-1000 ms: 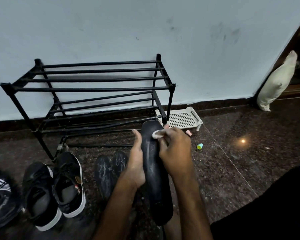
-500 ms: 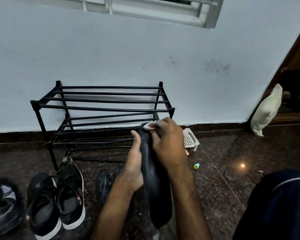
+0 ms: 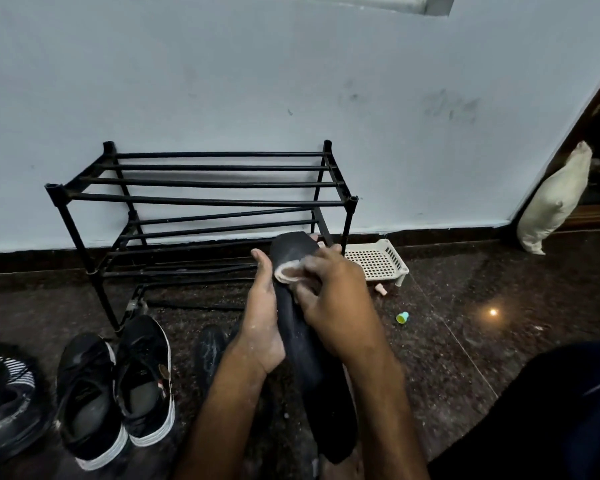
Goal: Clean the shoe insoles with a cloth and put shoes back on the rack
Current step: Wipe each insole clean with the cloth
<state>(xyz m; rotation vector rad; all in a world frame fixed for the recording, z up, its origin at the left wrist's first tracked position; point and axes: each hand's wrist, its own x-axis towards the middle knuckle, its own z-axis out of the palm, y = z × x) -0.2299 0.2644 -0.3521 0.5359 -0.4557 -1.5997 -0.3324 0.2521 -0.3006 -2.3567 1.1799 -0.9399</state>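
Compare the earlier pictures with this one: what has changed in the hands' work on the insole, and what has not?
The right hand slid the cloth up to the tip of the insole, then back down a little, so the tip now shows above it. The left hand still grips the insole; the rack and the sneakers have not moved.

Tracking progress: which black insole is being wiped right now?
The insole held up by the left hand, with the right hand pressing the cloth near its top; the other insole lies on the floor.
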